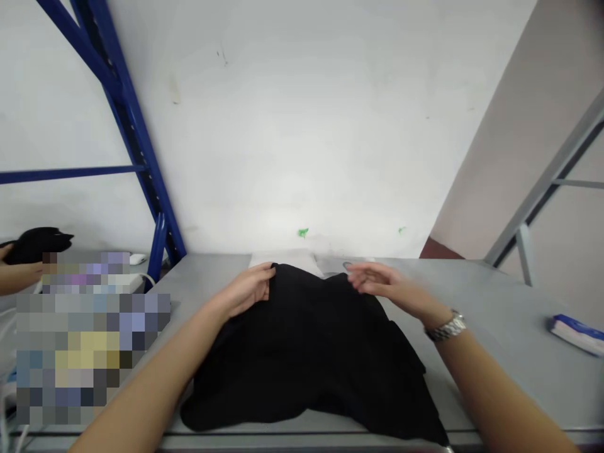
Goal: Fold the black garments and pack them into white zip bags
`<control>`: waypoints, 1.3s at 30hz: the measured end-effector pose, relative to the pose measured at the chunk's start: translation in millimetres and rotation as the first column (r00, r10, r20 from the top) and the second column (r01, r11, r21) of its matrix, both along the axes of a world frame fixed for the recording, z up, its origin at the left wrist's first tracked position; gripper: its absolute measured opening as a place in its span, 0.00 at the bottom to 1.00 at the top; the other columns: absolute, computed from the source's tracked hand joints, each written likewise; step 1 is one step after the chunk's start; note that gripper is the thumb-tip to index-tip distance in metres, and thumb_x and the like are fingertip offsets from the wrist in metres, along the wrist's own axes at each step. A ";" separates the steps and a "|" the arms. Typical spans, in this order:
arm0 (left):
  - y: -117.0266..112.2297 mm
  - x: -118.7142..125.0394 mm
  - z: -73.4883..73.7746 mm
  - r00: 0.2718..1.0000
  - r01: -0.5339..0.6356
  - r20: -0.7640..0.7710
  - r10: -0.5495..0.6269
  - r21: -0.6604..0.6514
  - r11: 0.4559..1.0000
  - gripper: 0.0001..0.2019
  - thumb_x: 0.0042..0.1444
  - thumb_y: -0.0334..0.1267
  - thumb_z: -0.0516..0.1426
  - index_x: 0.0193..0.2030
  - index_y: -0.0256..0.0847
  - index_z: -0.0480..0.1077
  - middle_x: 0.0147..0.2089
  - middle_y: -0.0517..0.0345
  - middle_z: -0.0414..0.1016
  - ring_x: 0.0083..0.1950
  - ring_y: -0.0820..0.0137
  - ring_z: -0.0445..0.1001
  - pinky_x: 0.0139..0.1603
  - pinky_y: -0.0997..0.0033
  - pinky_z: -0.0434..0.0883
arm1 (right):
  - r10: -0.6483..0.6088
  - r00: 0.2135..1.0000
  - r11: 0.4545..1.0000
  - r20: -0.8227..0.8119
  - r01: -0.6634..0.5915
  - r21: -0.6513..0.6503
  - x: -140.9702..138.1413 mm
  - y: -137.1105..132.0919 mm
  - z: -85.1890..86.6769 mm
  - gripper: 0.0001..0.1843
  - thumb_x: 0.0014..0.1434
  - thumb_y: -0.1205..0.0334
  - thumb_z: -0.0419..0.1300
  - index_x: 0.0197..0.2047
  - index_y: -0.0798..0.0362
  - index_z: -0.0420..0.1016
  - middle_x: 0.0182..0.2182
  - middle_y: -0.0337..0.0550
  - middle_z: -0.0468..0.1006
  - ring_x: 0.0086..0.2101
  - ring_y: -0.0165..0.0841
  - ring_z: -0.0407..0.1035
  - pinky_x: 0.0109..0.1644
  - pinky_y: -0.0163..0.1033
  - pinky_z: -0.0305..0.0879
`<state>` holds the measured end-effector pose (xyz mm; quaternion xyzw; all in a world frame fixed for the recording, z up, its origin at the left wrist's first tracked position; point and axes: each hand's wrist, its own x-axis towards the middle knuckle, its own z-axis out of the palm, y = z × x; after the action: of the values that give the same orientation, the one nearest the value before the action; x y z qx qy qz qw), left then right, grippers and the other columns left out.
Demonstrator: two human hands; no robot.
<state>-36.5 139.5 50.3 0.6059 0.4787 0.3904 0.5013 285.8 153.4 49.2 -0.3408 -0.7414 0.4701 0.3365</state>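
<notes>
A black garment [311, 352] lies spread on a grey table [491, 314] in front of me. My left hand [250, 288] rests on its far left edge, fingers curled over the cloth. My right hand [377, 282] hovers over the far right edge of the garment with fingers stretched out and apart, holding nothing. A metal watch [446, 327] is on my right wrist. A white sheet or bag [292, 259] lies flat just beyond the garment, partly hidden by it.
A blue and white flat item [578, 332] sits at the table's right side. A blue rack frame [136, 151] stands at the left, a grey frame [542, 195] at the right. Another person's hand [19, 274] holds black cloth [38, 242] at far left. A white wall is close behind.
</notes>
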 end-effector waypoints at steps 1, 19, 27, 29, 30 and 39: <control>-2.8 2.4 0.9 0.999 0.029 0.018 -0.029 0.004 1.000 0.14 0.54 0.47 0.52 0.41 0.40 0.67 0.33 0.55 0.74 0.33 0.68 0.75 0.35 0.68 0.71 | -0.114 0.993 0.992 0.029 0.112 0.061 -7.9 4.0 -7.0 0.32 0.51 0.50 0.63 0.59 0.45 0.64 0.52 0.47 0.70 0.51 0.40 0.66 0.54 0.48 0.63; -9.4 -66.9 25.0 0.629 0.285 -0.687 -0.362 -0.229 0.931 0.11 0.33 0.41 0.67 0.25 0.43 0.73 0.26 0.62 0.73 0.30 0.66 0.68 0.30 0.72 0.61 | -0.311 0.950 0.945 0.028 0.312 -0.098 -8.8 29.5 -32.2 0.19 0.49 0.48 0.64 0.42 0.49 0.73 0.38 0.45 0.78 0.39 0.41 0.71 0.44 0.47 0.65; -13.4 -51.0 39.1 0.721 0.257 -0.665 -0.193 -0.002 0.966 0.09 0.50 0.48 0.56 0.34 0.47 0.68 0.38 0.64 0.74 0.42 0.66 0.71 0.41 0.75 0.64 | -0.461 0.873 0.887 -0.161 0.456 -0.068 -2.5 33.8 -23.2 0.17 0.50 0.45 0.62 0.37 0.48 0.69 0.30 0.37 0.74 0.34 0.34 0.70 0.40 0.39 0.67; -6.2 -47.2 29.8 0.727 0.166 -0.682 -0.079 0.063 0.984 0.10 0.51 0.48 0.55 0.37 0.47 0.67 0.42 0.61 0.74 0.46 0.63 0.71 0.43 0.72 0.65 | -0.541 0.830 0.841 -0.136 0.533 -0.091 2.1 36.5 -24.5 0.21 0.51 0.43 0.60 0.44 0.47 0.67 0.29 0.37 0.73 0.31 0.34 0.70 0.34 0.38 0.67; -1.9 -46.4 23.2 0.714 0.120 -0.699 -0.033 0.077 0.990 0.11 0.50 0.48 0.56 0.38 0.46 0.68 0.43 0.58 0.75 0.46 0.60 0.71 0.42 0.70 0.65 | -0.556 0.825 0.830 -0.102 0.547 -0.108 4.3 37.4 -26.0 0.24 0.50 0.44 0.61 0.47 0.46 0.66 0.29 0.38 0.73 0.31 0.36 0.70 0.31 0.38 0.67; -9.2 -19.7 8.6 0.616 0.079 -0.770 0.164 0.267 0.960 0.21 0.51 0.43 0.56 0.53 0.43 0.68 0.56 0.46 0.70 0.58 0.50 0.66 0.57 0.52 0.61 | -0.497 0.864 0.863 -0.082 0.483 -0.148 -6.6 32.0 -29.1 0.44 0.52 0.52 0.63 0.67 0.44 0.45 0.45 0.47 0.74 0.43 0.40 0.72 0.47 0.44 0.71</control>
<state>-56.1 130.2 58.9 0.7670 0.6048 0.1601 0.1428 279.2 185.4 20.0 -0.5098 -0.5790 0.4327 0.4665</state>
